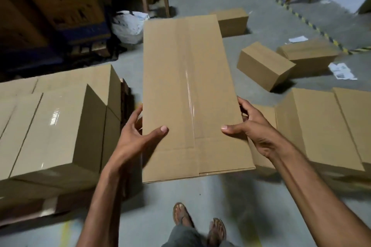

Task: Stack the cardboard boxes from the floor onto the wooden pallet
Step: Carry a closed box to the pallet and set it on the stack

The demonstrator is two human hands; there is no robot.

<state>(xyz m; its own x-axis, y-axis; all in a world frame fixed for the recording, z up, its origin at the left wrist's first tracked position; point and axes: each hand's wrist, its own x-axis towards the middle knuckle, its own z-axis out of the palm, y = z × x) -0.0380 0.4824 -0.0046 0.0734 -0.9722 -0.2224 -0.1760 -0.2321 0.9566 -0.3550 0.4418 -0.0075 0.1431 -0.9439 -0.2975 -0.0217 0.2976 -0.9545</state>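
Cardboard, stiff and seemingly light, being carried as 1 long taped box (190, 94) above the floor beside the stacked boxes (58, 124), left hand (138, 134) and right hand (255, 128) clamping its near sides, thumbs on top, likely safest held there.

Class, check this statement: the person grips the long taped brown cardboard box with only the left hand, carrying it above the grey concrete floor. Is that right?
Not quite. The head view shows both hands on the long taped brown cardboard box: the left hand and the right hand grip its opposite sides. The rest holds: it is carried above the grey concrete floor.
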